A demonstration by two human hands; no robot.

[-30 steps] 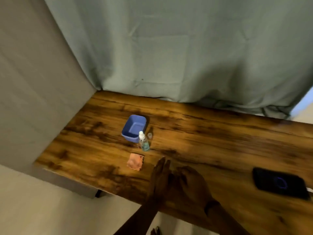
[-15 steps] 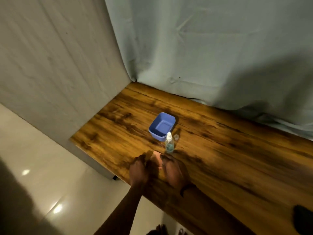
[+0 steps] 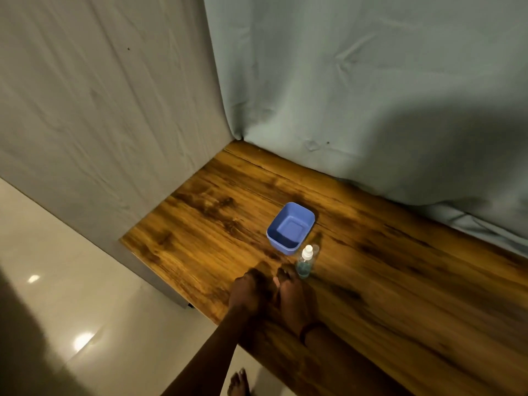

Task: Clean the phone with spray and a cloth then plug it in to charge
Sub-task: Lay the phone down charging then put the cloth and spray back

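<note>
Change: view swung left since a second ago, dark phone gone past lower right | both hands, left hand (image 3: 248, 291) and right hand (image 3: 294, 295), now over the pink cloth, hidden beneath; finger state cannot tell | cleaning barely begun | grey curtain (image 3: 371, 95) upper right, brown wood-grain table (image 3: 400, 281), blue plastic tub (image 3: 291, 228) centre, clear spray bottle (image 3: 305, 262) just beside right hand.

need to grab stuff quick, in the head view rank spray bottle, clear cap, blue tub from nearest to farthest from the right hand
1. spray bottle: just beyond the right hand, off its fingertips to the right.
2. clear cap: directly behind the bottle, beside the tub's near corner.
3. blue tub: farthest back on the wooden table, toward the curtain.
</note>
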